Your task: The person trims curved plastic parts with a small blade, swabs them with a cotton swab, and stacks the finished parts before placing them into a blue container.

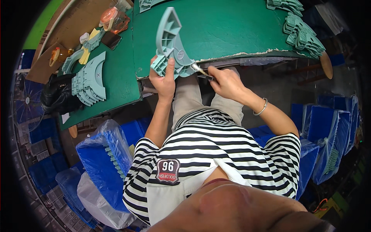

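My left hand [164, 80] is closed around the lower left end of a mint-green curved plastic part [178, 54]. Ribs and open pockets show on the part, which is held tilted above the near edge of the green table [232, 27]. At the part's lower right corner, my right hand [227, 82] grips a slim tool [203, 72] with a pale tip and a dark end. The tip meets that corner, though its exact kind and contact are too small to make out.
Stacked mint-green parts [89, 82] lie on the left table section beside a black bag [58, 92]. A phone [111, 40] and an orange container [116, 20] sit farther back. More parts [303, 36] are piled far right. Plastic-lined blue bins [98, 162] flank me.
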`<state>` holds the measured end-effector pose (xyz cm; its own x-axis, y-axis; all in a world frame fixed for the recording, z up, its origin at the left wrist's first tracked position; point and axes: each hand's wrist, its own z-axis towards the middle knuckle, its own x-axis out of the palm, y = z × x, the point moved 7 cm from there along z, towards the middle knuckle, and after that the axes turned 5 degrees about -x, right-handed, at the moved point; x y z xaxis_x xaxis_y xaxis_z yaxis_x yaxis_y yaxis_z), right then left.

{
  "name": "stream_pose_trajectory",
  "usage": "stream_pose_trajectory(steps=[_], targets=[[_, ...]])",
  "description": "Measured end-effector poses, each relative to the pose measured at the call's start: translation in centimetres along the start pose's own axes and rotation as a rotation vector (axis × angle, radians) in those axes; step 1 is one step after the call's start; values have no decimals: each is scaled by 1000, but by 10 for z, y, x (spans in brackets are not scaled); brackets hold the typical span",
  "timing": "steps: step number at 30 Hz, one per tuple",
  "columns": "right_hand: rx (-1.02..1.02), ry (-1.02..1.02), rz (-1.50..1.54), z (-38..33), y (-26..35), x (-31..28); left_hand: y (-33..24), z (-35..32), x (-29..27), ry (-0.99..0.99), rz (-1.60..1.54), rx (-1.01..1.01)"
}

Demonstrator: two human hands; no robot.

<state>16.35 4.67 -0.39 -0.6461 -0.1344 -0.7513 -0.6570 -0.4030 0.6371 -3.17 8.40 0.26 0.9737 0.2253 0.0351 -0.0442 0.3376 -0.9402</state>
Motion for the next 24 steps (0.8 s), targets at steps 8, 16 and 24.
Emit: stream_pose_trajectory(steps=[8, 16, 24], targets=[[60, 95, 715, -12, 19, -49, 32, 46, -31, -62, -610, -456], [132, 2, 551, -17, 20, -56, 22, -30, 48, 797, -1967, -1075], [-48, 185, 254, 10, 62, -54, 24, -74, 64, 746, -1976, -1367]])
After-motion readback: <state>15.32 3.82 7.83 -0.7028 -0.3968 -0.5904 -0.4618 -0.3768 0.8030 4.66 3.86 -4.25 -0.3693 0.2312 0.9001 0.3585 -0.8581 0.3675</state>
